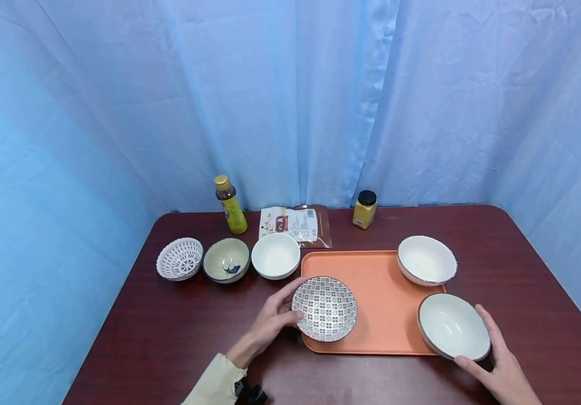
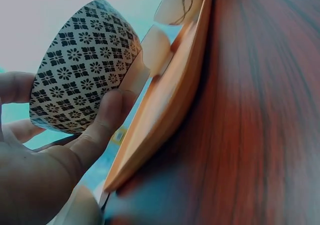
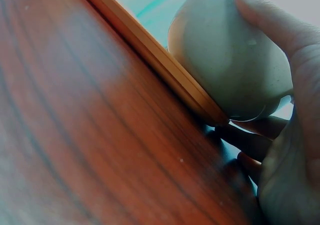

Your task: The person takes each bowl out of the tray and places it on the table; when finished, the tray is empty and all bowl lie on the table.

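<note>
My left hand (image 1: pixel 276 316) grips a black-and-white patterned bowl (image 1: pixel 324 309) over the left end of the orange tray (image 1: pixel 371 306). In the left wrist view the thumb lies on the bowl's outer wall near the rim, and the bowl (image 2: pixel 85 70) is held tilted above the tray. My right hand (image 1: pixel 503 365) holds a pale bowl with a dark rim (image 1: pixel 454 326) at the tray's front right corner. The right wrist view shows the thumb at one side of this bowl (image 3: pixel 225 55) and the fingers under its lower part.
A white bowl (image 1: pixel 427 260) overlaps the tray's back right corner. Left of the tray stand a white bowl (image 1: pixel 276 256), a fish-painted bowl (image 1: pixel 227 260) and a white woven basket (image 1: pixel 180 259). Behind are a bottle (image 1: pixel 232 205), a food packet (image 1: pixel 295 225) and a black-lidded yellow jar (image 1: pixel 365 210).
</note>
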Available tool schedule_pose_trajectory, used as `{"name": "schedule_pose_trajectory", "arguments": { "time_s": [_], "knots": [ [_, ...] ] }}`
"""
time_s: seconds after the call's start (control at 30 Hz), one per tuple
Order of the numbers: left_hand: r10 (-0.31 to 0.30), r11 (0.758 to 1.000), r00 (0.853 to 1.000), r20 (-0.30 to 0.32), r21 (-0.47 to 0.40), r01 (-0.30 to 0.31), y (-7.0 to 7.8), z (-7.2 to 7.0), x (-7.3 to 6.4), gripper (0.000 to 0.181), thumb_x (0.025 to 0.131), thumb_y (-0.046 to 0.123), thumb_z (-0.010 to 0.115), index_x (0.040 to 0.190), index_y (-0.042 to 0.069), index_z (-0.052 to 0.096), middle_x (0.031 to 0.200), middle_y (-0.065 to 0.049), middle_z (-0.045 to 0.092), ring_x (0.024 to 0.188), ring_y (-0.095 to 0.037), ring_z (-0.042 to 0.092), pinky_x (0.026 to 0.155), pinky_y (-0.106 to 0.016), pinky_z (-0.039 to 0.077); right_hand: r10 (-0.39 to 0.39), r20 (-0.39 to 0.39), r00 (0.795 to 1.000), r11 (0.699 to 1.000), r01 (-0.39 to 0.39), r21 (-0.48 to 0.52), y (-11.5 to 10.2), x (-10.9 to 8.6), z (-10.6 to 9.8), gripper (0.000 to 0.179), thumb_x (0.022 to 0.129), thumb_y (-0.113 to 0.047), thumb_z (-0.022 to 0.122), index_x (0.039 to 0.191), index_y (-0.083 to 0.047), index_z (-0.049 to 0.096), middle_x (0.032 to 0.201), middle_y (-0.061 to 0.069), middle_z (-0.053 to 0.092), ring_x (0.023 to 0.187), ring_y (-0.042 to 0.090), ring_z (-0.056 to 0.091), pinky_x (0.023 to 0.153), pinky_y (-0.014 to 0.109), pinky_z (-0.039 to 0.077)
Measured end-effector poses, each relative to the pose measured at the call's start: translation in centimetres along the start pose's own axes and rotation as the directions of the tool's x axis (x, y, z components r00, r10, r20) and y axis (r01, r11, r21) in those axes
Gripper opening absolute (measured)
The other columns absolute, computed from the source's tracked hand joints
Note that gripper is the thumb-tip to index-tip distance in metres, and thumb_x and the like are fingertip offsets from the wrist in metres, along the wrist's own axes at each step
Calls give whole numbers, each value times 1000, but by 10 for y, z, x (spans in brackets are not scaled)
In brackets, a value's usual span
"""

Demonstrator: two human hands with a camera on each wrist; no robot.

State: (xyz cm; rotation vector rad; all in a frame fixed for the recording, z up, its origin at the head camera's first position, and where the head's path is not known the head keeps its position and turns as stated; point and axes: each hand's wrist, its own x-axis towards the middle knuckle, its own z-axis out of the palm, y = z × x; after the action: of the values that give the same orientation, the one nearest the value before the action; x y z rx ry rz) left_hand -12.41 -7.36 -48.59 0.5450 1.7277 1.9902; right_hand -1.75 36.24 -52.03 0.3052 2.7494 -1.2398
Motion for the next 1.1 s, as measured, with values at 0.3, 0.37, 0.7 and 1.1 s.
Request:
{"name": "schedule_pose_trajectory", "arguments": {
  "time_s": [0.3,0.37,0.7,1.1],
  "knots": [
    [30,999,999,-25,-35,-30,-2,-30,-28,73,91,-5,51,158,0,22,143,-43,39,100,-12,68,79,-23,61,-29,-26,999,1000,28,-8,0,-2,2,102,96,-33,65,160,-29,-15,167,27,-3,131,55,26,90,73,38],
    [39,998,999,-30,-38,-40,-4,-38,-33,73,92,-5,51,158,-1,21,142,-43,39,101,-13,69,79,-24,61,-34,-29,999,999,34,-7,0,-2,1,102,96,-33,65,160,-29,-15,167,26,-2,131,54,25,90,73,38],
    [71,996,996,-58,-57,-74,-12,-72,-54,73,93,-7,51,157,-4,18,138,-16,54,101,-14,69,76,-25,62,-35,-21,999,999,35,0,1,-1,0,101,97,-32,64,160,-30,-15,167,26,-4,131,55,25,90,73,37],
    [2,999,992,-124,-44,-7,-17,-84,-61,73,94,-6,51,159,-1,18,142,-7,51,96,-9,66,72,-23,60,1,-6,1000,1000,-1,-9,1,-1,0,102,97,-36,63,160,-29,-17,166,28,-3,132,56,24,91,74,37]
  ]
}}
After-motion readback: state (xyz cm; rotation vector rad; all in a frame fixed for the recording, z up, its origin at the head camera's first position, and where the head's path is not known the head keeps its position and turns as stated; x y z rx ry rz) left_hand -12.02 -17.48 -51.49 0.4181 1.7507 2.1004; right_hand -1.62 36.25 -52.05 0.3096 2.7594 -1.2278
